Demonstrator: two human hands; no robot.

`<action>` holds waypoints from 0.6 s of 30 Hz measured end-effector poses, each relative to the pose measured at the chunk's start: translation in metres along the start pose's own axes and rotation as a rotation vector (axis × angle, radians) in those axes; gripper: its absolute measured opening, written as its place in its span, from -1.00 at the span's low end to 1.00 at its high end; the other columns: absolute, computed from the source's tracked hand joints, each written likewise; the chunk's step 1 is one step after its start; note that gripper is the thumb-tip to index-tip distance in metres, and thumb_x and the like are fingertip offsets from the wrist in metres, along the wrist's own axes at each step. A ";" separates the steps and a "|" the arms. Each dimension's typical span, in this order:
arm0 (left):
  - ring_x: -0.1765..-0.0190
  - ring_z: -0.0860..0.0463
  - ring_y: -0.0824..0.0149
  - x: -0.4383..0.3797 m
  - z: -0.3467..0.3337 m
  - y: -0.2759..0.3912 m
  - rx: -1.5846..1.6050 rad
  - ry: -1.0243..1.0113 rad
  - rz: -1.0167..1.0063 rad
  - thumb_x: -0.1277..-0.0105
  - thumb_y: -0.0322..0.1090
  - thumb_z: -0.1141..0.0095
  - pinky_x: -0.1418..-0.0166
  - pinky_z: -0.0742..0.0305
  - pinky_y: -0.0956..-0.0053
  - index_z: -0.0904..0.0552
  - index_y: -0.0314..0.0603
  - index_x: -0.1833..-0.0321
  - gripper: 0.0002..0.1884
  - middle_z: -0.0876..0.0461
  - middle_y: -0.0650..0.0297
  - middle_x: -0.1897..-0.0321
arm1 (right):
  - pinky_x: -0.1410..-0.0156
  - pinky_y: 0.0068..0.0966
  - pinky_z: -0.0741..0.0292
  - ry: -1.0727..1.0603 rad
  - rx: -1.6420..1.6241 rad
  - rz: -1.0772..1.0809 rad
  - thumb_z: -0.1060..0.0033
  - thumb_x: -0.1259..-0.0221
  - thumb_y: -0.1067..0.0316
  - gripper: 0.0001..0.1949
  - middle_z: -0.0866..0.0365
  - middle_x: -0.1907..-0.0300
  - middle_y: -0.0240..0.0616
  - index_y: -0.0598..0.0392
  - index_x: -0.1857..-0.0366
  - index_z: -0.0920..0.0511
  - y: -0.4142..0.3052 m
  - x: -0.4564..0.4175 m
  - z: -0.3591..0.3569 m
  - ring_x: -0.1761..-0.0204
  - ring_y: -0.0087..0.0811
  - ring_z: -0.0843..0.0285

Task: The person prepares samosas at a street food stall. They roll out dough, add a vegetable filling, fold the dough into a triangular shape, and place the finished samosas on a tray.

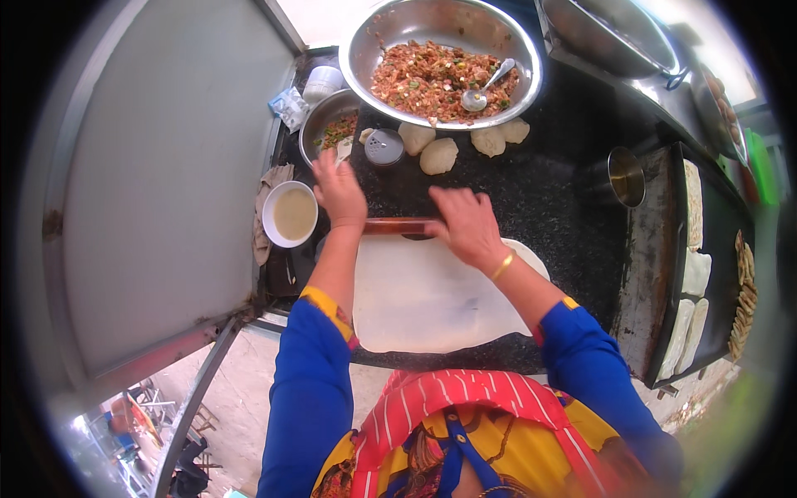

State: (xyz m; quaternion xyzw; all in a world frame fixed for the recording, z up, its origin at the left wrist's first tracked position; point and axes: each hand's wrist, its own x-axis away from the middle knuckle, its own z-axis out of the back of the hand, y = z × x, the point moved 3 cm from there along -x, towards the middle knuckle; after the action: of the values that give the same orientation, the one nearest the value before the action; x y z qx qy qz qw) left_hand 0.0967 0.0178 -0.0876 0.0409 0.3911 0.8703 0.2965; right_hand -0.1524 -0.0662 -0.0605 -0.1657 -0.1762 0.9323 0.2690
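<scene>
A wide, thin sheet of dough [436, 299] lies on the black speckled counter in front of me. Across its far edge runs a reddish-brown wooden rolling pin [398, 226]. My left hand [340, 194] is over the pin's left end, fingers extended, close to a small steel bowl [306, 134] of chopped filling. My right hand [464, 221], slightly blurred, rests at the pin's right part with its fingers spread and thumb along the wood. Neither hand is closed around the pin. Beyond them, a large steel basin [534, 81] holds minced filling and a metal spoon [476, 99].
A white bowl of pale liquid [295, 214] stands left, on a cloth. Dough pieces [439, 156] and a shaker with a perforated lid [383, 148] sit below the basin. At right are a steel cup [626, 177] and a griddle [716, 311] with flatbreads. A grey panel [180, 149] borders the left.
</scene>
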 end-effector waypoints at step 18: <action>-0.70 -0.06 -0.21 0.222 -0.001 0.057 -0.289 -0.497 -0.677 -0.38 -0.17 -0.19 -0.70 0.15 -0.24 -0.33 -0.47 -0.55 -0.25 -0.16 -0.17 -0.66 | -0.70 0.11 0.12 0.036 0.280 -0.547 0.02 -0.54 0.10 -0.44 -0.17 -0.64 -0.07 0.03 -0.55 -0.34 0.008 0.184 0.034 -0.70 -0.04 0.04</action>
State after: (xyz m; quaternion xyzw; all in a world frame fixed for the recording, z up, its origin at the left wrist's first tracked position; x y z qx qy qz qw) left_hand -0.1137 0.1095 -0.0842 0.0764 0.1739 0.7336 0.6525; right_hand -0.3170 0.0228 -0.0732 -0.0898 -0.0794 0.8373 0.5335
